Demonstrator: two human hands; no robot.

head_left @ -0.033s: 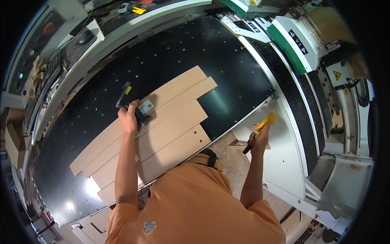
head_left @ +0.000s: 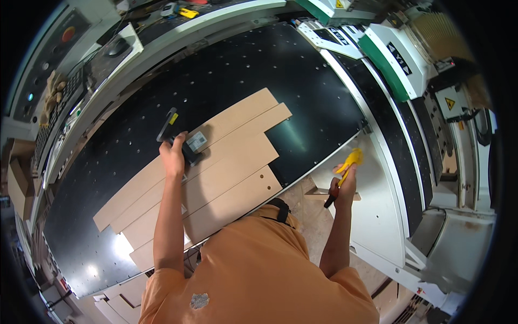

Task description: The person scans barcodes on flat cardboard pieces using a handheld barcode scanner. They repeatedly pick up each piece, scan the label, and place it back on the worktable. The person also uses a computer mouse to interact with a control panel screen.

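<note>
My left hand (head_left: pixel 174 157) is closed round a black handheld device (head_left: pixel 190 153) with a grey frame and a yellow label at its upper end. It is over the light brown boards, close to a white printed label (head_left: pixel 197 141) stuck on one of them. Several of these long flat boards (head_left: pixel 232 162) lie side by side, their ends staggered. To the right, beyond the table edge, my right hand (head_left: pixel 347 186) grips a yellow tool that looks like an air blow gun (head_left: pixel 353 157), with a reddish and black lower end. Its nozzle is hard to make out.
The boards lie on a black table (head_left: pixel 216 65) dotted with small holes. White and green machine housings (head_left: pixel 386 59) and curved rails stand at the right. A control panel (head_left: pixel 59 48), a mouse (head_left: pixel 115 47) and a yellow cutter (head_left: pixel 188 13) are at the far left.
The air blow gun has tilted slightly and moved a little left in my right hand. My left hand keeps its hold on the device; the whole view has shifted slightly.
</note>
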